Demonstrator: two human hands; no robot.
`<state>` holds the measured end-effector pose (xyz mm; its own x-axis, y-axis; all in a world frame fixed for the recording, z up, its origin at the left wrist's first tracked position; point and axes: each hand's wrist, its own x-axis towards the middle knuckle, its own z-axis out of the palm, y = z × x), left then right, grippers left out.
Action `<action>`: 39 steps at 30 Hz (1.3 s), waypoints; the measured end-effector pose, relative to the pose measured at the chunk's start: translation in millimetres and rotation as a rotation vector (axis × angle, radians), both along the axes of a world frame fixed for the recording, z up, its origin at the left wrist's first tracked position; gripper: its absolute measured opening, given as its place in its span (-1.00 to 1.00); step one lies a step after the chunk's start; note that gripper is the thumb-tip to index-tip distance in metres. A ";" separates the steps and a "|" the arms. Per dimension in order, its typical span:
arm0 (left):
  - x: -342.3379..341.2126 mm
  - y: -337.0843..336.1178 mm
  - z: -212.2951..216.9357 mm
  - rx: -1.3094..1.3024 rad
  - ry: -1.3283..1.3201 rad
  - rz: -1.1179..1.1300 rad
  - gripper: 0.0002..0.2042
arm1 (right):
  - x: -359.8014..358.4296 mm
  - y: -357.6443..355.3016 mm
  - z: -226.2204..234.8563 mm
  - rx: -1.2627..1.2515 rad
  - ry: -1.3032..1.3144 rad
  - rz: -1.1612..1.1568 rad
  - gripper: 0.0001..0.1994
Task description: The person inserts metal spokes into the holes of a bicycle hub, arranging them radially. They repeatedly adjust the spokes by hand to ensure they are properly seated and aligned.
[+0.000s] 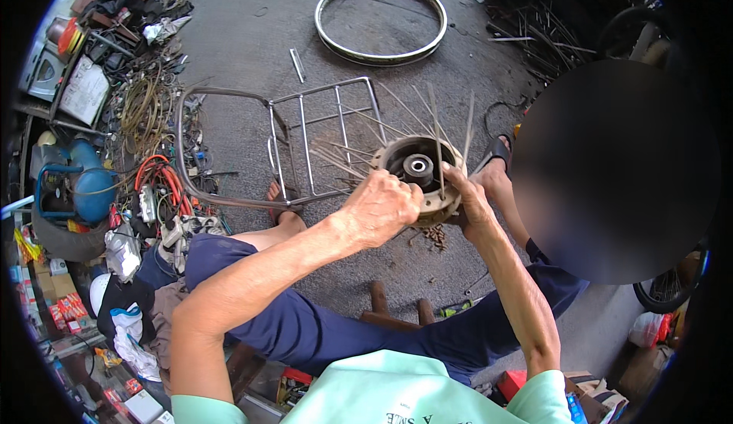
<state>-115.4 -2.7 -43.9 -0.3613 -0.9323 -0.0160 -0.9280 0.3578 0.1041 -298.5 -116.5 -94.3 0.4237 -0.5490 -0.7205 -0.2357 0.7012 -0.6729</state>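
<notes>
Over my lap, a metal wheel hub (374, 166) is tilted so that its hollow drum and the round bearing (418, 166) at its centre face up. Several thin spokes (433, 114) fan out from its rim, to the far side and to the left. My right hand (469, 201) grips the hub's right edge, thumb on the rim and fingers underneath. At the near left rim my left hand (384, 208) is closed, its fingertips pressed against the hub's edge; what they pinch is hidden. Small brown spoke nipples (435, 236) lie in a pile on the ground below.
A bare wheel rim (319, 30) lies ahead on the asphalt. Left of the hub is a metal tube rack (304, 127). Cables, tools and a blue machine (93, 183) crowd the left side. Metal rods (527, 42) lie far right; a dark blur covers the right.
</notes>
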 end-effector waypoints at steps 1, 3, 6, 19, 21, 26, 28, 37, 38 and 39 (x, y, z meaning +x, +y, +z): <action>-1.7 0.4 2.6 0.079 -0.047 0.013 -0.78 | 3.0 4.2 -10.2 -0.002 -0.018 -0.024 -0.30; -6.0 -4.2 1.2 0.033 -0.085 -0.020 -0.75 | 0.3 4.2 -12.8 0.014 -0.051 -0.095 -0.59; -6.3 -13.0 15.0 0.067 -0.081 -0.051 -0.70 | -6.3 7.6 -26.1 0.046 -0.127 -0.180 -0.66; -28.7 -0.4 25.7 -0.276 -0.138 0.093 -0.72 | -8.7 -10.8 -0.9 -0.295 -0.203 -0.211 -0.57; -25.3 -0.2 23.9 -0.282 -0.179 0.121 -0.74 | -4.0 -14.8 -5.4 -0.260 -0.215 -0.205 -0.62; -5.4 -0.2 12.7 -0.257 -0.154 0.152 -0.79 | 7.4 -19.7 -39.8 -0.175 -0.223 -0.188 -0.66; 4.2 9.9 8.6 -0.202 -0.139 0.192 -0.79 | 26.7 -10.4 -35.8 -0.204 -0.195 -0.105 -0.63; 22.7 38.7 0.0 -0.237 -0.123 0.185 -0.81 | 66.2 15.3 -5.0 -0.350 -0.077 0.057 -0.53; 24.5 39.8 -0.7 -0.227 -0.105 0.177 -0.80 | 69.4 17.1 -0.1 -0.419 -0.042 0.081 -0.56; 26.3 42.0 -0.3 -0.182 -0.092 0.193 -0.80 | 70.2 14.1 -1.6 -0.502 -0.041 0.161 -0.51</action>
